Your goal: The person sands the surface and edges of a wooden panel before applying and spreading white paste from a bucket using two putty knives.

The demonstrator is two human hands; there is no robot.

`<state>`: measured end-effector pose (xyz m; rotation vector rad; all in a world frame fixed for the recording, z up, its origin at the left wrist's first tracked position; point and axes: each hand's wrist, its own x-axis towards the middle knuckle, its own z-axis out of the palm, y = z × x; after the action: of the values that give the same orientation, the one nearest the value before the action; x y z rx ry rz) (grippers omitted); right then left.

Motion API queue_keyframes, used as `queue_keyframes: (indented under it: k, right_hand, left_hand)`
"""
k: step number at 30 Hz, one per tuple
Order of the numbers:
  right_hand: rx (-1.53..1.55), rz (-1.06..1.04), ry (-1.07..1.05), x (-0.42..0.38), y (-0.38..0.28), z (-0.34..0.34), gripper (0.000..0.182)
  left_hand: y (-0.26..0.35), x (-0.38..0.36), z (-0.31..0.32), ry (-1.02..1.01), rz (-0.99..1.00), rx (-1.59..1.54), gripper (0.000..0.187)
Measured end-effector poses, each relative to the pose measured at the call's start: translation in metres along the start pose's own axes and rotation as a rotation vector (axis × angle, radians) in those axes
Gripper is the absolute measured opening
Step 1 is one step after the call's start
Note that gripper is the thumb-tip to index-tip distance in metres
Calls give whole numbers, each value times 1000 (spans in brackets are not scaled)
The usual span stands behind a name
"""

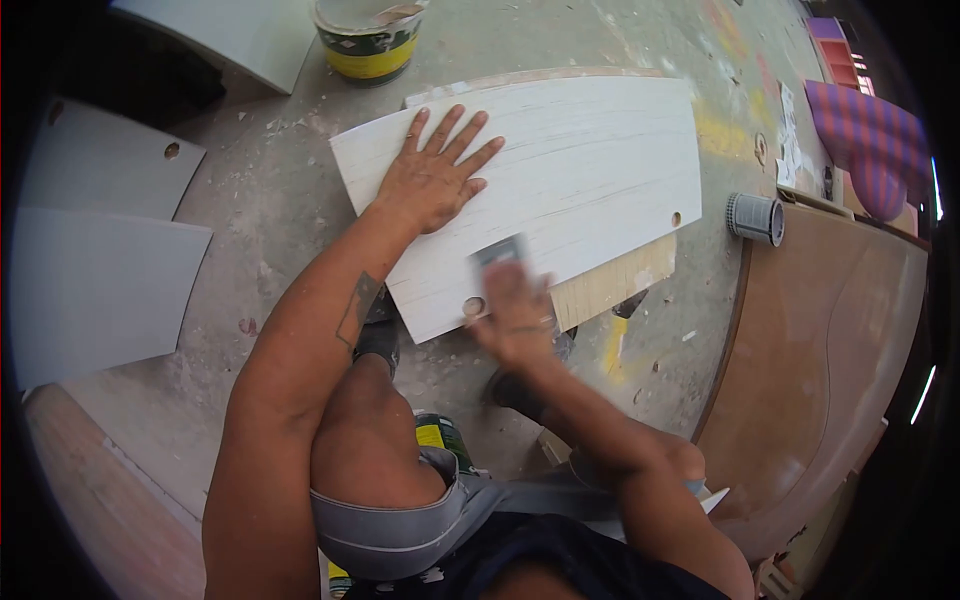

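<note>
A white-coated wooden panel (570,160) lies in front of me, with dark grain lines and a round hole near each of two corners. My left hand (430,180) presses flat on its left part, fingers spread. Low over the near edge, my right hand (518,315) is smeared by motion. Its fingers are closed on a flat grey scraper (497,252), whose broad end meets the panel face; blur hides its finer detail. Under the panel, a bare plywood board (620,285) sticks out on the near side.
A bucket (368,50) of pale paste stands beyond the panel. Grey-white panels (105,290) lie at left. To the right are a metal can (756,219) and a large brown board (810,370). Another bucket (440,436) sits beneath me on the paint-stained concrete floor (270,180).
</note>
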<state>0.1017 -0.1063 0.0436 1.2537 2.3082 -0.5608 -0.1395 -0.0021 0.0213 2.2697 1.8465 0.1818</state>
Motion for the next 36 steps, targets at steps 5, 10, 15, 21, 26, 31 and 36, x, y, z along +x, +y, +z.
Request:
queue_keyframes:
  k: [5, 10, 15, 21, 26, 31, 36]
  right_hand:
    - [141, 325, 484, 61, 51, -8, 89]
    - [208, -43, 278, 22, -97, 36, 93]
    - [131, -343, 203, -6, -83, 40, 79]
    - [-18, -402, 202, 17, -62, 0, 75]
    - [59, -352, 369, 106, -92, -42, 80]
    - [87, -308, 419, 131, -117, -50, 92]
    - [114, -458, 398, 132, -124, -45, 92]
  left_hand:
    - [-4, 0, 3, 78, 15, -6, 53]
    - [-2, -2, 7, 65, -3, -79, 51]
    - [-4, 0, 5, 86, -4, -56, 51]
    - [-9, 5, -6, 4, -2, -246, 48]
    - [-91, -8, -42, 226, -120, -1255, 56]
    - [-142, -90, -58, 603, -683, -1311, 68]
    - [-120, -126, 25, 639, -1081, -1897, 80]
